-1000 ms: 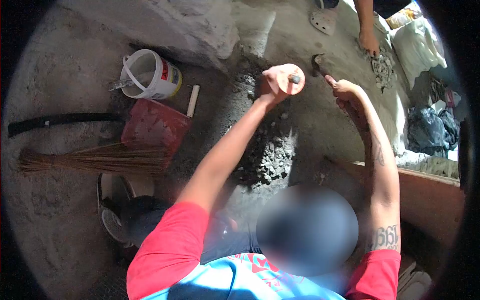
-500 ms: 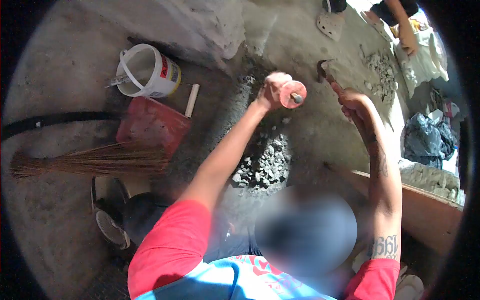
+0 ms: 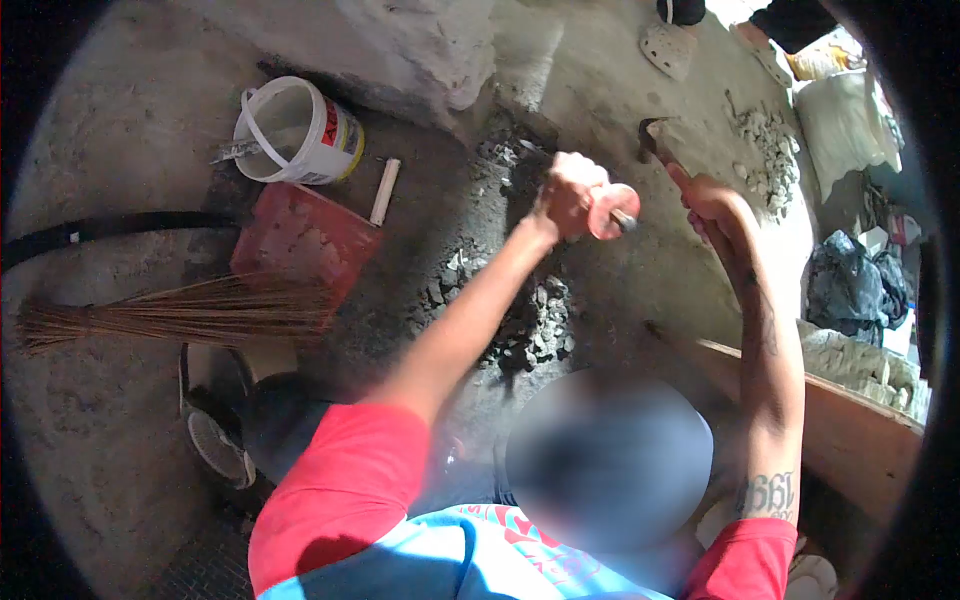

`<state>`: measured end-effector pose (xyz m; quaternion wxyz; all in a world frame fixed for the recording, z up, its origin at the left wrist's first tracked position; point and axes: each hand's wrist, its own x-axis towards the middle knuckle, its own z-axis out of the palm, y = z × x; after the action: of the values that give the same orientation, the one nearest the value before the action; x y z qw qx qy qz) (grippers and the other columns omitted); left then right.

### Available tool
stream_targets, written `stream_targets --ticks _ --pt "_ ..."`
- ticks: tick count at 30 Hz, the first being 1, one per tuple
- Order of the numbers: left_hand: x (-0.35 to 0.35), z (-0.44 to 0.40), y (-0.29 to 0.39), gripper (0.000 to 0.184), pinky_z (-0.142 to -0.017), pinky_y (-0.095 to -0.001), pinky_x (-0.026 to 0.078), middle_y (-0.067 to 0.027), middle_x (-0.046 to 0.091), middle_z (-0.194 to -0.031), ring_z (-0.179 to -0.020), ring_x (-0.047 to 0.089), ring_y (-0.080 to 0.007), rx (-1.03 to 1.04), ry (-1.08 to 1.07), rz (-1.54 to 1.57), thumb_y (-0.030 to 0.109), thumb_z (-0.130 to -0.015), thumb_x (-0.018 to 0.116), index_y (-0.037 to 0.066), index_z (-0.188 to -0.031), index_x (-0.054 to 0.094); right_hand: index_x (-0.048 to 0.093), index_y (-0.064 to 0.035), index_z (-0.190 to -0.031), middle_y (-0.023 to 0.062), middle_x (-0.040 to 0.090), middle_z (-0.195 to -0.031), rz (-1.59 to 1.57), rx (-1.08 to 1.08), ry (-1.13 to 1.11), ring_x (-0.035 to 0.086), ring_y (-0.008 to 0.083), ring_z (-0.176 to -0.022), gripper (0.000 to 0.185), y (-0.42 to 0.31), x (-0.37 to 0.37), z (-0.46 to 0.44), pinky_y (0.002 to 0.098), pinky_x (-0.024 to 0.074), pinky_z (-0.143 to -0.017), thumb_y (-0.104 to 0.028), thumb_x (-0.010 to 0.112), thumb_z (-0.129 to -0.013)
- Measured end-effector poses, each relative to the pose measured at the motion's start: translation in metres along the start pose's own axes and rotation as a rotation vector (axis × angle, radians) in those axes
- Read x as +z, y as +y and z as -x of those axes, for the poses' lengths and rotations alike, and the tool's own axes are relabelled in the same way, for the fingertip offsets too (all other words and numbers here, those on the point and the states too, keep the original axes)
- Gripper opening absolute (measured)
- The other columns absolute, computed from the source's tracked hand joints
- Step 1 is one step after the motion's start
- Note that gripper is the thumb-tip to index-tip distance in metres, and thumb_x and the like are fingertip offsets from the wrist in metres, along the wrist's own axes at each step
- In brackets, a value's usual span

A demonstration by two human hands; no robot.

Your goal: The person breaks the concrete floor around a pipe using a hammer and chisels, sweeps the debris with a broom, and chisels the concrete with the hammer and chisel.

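My left hand [image 3: 570, 190] is wrapped round a chisel with a round reddish guard [image 3: 613, 212]; its dark metal end shows at the guard's centre. To the right, my right hand [image 3: 712, 205] grips the handle of a hammer, whose dark head [image 3: 652, 138] is held apart from the chisel. Grey rubble [image 3: 545, 325] lies on the ground below my left hand and beside my left forearm. The chisel's lower part is hidden.
A white bucket [image 3: 300, 135], a red dustpan [image 3: 305, 240], a pale stick [image 3: 385, 192] and a twig broom [image 3: 180, 312] lie at left. More rubble [image 3: 768, 155] is at upper right, near a white sack [image 3: 845, 130]. A wooden board [image 3: 850, 410] stands at right.
My left hand with the chisel has moved right and slightly down. The hammer has shifted a little right. The other person's hand has left the rubble and gone out of view.
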<state>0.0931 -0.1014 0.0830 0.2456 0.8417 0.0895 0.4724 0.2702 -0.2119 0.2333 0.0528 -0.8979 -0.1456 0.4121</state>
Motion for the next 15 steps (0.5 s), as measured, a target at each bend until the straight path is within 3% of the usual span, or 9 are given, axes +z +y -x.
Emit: stream_targets --ticks 2,3,5,8,9,10,12,15 --pt "-0.009 0.004 -0.03 0.028 -0.065 -0.0404 0.041 -0.0079 0.053 -0.067 -0.066 0.054 -0.0299 0.002 -0.074 -0.093 0.037 -0.066 0.067 0.013 -0.069 0.054 0.046 -0.0096 -0.083 -0.0032 0.036 -0.059 -0.107 -0.574 0.199 0.033 0.0134 -0.048 0.059 0.018 0.008 0.022 0.0331 0.032 -0.046 -0.068 0.043 -0.09" --pt "-0.015 0.003 -0.041 0.027 -0.066 -0.0409 0.041 -0.007 0.053 -0.067 -0.068 0.055 -0.0285 0.011 -0.074 -0.133 0.034 -0.065 0.068 0.014 -0.066 0.05 0.046 -0.0096 -0.083 -0.0032 0.036 -0.059 -0.109 -0.577 0.2 0.033 0.0134 -0.048 0.059 0.012 0.006 0.011 0.0331 0.032 -0.046 -0.068 0.043 -0.09" --pt "-0.019 0.008 -0.067 0.029 -0.066 -0.042 0.041 -0.007 0.054 -0.068 -0.07 0.056 -0.0282 0.014 -0.1 -0.123 0.036 -0.066 0.069 0.013 -0.067 0.051 0.049 -0.0067 -0.082 0.0009 0.042 -0.059 0.116 -0.017 -0.004 0.04 0.0163 -0.049 0.062 -0.009 -0.001 -0.017 0.0367 0.0361 -0.048 -0.068 0.041 -0.091" --pt "0.0 0.022 -0.091 0.027 -0.065 -0.0421 0.043 -0.0073 0.057 -0.069 -0.069 0.058 -0.0288 0.03 -0.167 -0.139 0.035 -0.067 0.07 0.013 -0.069 0.054 0.052 -0.0025 -0.08 0.0075 0.051 -0.062 0.189 -0.103 -0.023 0.049 0.0211 -0.053 0.066 0.001 0.005 -0.03 0.0416 0.0404 -0.051 -0.066 0.04 -0.093" --pt "0.006 0.021 -0.091 0.026 -0.063 -0.042 0.044 -0.0074 0.057 -0.068 -0.066 0.059 -0.029 0.063 -0.201 -0.163 0.035 -0.068 0.071 0.013 -0.07 0.056 0.055 0.0022 -0.078 0.0129 0.056 -0.066 0.152 -0.119 0.079 0.055 0.0253 -0.057 0.072 0.008 0.014 -0.038 0.0453 0.0442 -0.057 -0.066 0.038 -0.093" --pt "0.007 0.015 -0.082 0.026 -0.063 -0.042 0.044 -0.0074 0.057 -0.068 -0.066 0.059 -0.029 0.066 -0.19 -0.167 0.035 -0.068 0.071 0.013 -0.07 0.056 0.059 0.003 -0.077 0.0127 0.058 -0.065 0.128 -0.131 0.123 0.058 0.0251 -0.057 0.08 0.018 0.022 -0.051 0.0434 0.0462 -0.057 -0.074 0.039 -0.089" --pt "0.004 0.007 -0.06 0.025 -0.064 -0.0411 0.046 -0.0073 0.06 -0.07 -0.068 0.061 -0.029 0.107 -0.201 -0.159 0.033 -0.066 0.073 0.013 -0.07 0.057 0.06 0.0038 -0.078 0.0127 0.058 -0.065 0.034 -0.198 0.216 0.06 0.0262 -0.061 0.079 0.034 0.04 -0.064 0.0443 0.0463 -0.061 -0.072 0.041 -0.089" --pt "0.0 0.003 -0.06 0.025 -0.066 -0.0424 0.045 -0.007 0.059 -0.07 -0.069 0.059 -0.0293 0.052 -0.204 -0.176 0.034 -0.067 0.072 0.014 -0.07 0.058 0.06 0.0005 -0.077 0.0104 0.056 -0.064 0.029 -0.268 0.299 0.057 0.0225 -0.056 0.074 0.059 0.073 -0.086 0.0398 0.0439 -0.053 -0.071 0.043 -0.089"
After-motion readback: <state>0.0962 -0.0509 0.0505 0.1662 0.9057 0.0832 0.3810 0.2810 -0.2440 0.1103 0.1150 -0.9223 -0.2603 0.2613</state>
